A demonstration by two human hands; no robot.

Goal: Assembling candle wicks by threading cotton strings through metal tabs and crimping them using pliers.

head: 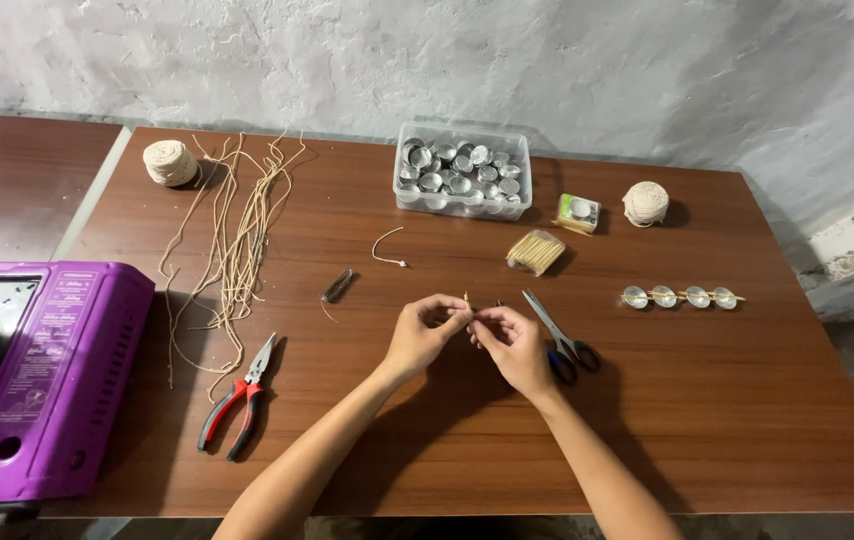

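Stove (42,375) at frame's lower left on table (707,430); pliers (239,395) just right of it, cords (237,240) above. Tub of cups (462,170) top centre. Scissors (562,340) right of centre, stick with cups (682,297) further right.

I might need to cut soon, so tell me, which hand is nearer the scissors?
Right. The right hand lies just beside the scissors, almost touching the blades; the left hand sits farther off, on the right hand's other side.
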